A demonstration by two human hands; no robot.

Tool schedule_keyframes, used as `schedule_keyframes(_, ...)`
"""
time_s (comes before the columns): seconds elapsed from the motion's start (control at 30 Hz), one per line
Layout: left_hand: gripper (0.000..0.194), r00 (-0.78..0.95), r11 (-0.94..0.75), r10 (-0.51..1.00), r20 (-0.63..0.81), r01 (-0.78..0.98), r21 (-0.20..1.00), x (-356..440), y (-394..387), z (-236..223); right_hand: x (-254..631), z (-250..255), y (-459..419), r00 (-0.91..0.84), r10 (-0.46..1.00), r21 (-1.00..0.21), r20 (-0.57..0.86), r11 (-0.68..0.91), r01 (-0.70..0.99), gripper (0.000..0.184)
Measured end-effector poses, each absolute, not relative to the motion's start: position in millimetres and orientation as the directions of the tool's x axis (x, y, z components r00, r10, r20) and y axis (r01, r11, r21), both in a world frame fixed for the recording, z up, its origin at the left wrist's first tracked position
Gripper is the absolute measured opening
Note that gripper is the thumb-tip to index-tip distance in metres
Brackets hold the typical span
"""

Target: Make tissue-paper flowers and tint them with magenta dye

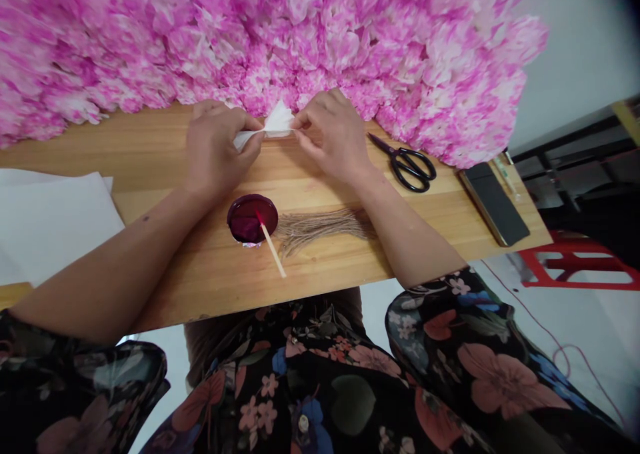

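Note:
Between my two hands is a piece of thin white paper point(279, 119), gathered into folds with a point standing up. My left hand point(220, 144) pinches its left part between thumb and fingers. At the right edge of the paper, my right hand point(333, 134) is closed in a pinch too. Nearer to me stands a small round pot of dark red liquid point(245, 217), with a thin wooden stick point(273, 251) leaning out of it, its tip stained red. A bundle of thin brown strings point(320, 229) lies right of the pot, partly hidden under my right forearm.
Black-handled scissors point(407, 164) lie right of my right hand. A dark oblong case point(493, 204) sits near the table's right end. White paper sheets point(45, 221) lie at left. Masses of pink and white flowers point(300, 34) line the far side. A red stool point(575, 267) stands beyond.

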State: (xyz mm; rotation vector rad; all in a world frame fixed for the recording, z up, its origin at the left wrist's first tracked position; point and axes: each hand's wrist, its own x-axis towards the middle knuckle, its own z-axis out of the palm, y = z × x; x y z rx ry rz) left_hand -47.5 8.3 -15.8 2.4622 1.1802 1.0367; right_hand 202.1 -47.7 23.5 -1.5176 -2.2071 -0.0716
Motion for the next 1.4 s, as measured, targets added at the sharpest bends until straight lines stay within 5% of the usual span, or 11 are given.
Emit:
schedule_keyframes(0.27, 0.022, 0.465, -0.633, 0.774, 0.429, 0.588, 0.504, -52.4, 10.3, -16.6, 216.6, 17.6, -43.2, -0.289, 0.794, -0.232, 0.535, 0.468, 0.853, 0.026)
schedule_keyframes(0.43, 0.021, 0.518, -0.673, 0.739, 0.43, 0.574, 0.466, -47.0, 3.2, -11.7, 196.2, 23.4, -53.7, -0.417, 0.793, -0.205, 0.445, 0.544, 0.814, 0.046)
schedule_keyframes(0.7, 0.019, 0.555, -0.735, 0.674, 0.488, 0.566, 0.374, -42.4, -0.9, -10.4, 180.5, 23.7, -55.5, -0.389, 0.863, -0.162, 0.322, 0.455, 0.876, 0.027)
schedule_keyframes(0.93, 0.027, 0.604, -0.752, 0.659, 0.448, 0.542, 0.375, -45.7, 5.3, -17.8, 182.0, 13.8, -52.1, -0.416, 0.825, -0.1, 0.383, 0.485, 0.869, 0.015)
schedule_keyframes(1.4, 0.029, 0.601, -0.737, 0.675, 0.428, 0.574, 0.356, -40.8, 0.4, -10.4, 178.0, 17.9, -55.6, -0.408, 0.848, -0.139, 0.338, 0.474, 0.869, 0.021)
